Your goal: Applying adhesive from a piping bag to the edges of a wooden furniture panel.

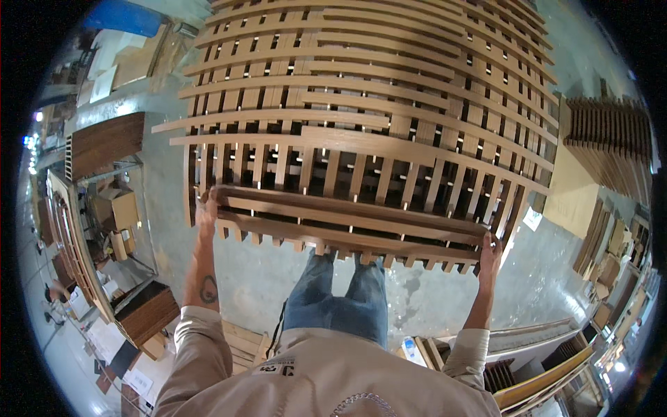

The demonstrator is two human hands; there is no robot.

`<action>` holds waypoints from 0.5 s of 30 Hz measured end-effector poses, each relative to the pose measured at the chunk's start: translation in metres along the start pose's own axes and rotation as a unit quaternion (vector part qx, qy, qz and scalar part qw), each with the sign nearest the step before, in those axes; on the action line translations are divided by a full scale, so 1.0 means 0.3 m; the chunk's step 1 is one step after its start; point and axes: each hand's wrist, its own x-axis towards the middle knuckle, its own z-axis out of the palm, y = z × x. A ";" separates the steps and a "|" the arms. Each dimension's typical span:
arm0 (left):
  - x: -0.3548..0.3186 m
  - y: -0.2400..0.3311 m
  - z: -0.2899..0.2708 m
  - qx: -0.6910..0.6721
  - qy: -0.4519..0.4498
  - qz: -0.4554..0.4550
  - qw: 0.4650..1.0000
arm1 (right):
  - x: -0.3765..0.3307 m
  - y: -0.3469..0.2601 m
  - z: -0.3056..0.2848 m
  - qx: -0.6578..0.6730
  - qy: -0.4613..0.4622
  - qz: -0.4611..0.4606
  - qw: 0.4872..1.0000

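Observation:
My left hand (208, 201) is closed on the left end of a long brown wooden slat (354, 217). My right hand (490, 247) grips the slat's opposite end. The slat spans crosswise in front of my legs, over the near edge of a large stack of crisscrossed wooden slats (389, 143). Whether it is one piece or a pair pressed together, I cannot tell. Just below it lies another crosswise slat (333, 236), and the ends of several lengthwise slats stick out toward me. My fingers are partly hidden behind the wood.
On the left stand a brown stack of boards (104, 144), cardboard boxes (117, 208) and another dark stack (147, 314). At right, a bundle of brown slats (606, 135) rests on a pale panel (571, 191). A wooden pallet (242, 346) lies behind my left side.

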 end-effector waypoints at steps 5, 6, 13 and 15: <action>0.007 0.212 0.146 0.076 0.019 0.161 0.984 | 0.113 -0.136 0.047 -0.036 0.161 -0.214 0.963; 0.023 0.253 0.181 0.302 0.031 0.201 0.931 | 0.140 -0.188 0.060 -0.027 0.122 -0.205 0.971; 0.244 0.320 0.386 0.301 -0.022 0.525 0.796 | 0.049 -0.561 0.394 0.068 -0.021 -0.387 0.919; 0.241 0.340 0.369 0.101 -0.148 0.509 0.842 | 0.034 -0.620 0.411 0.150 -0.119 -0.215 0.958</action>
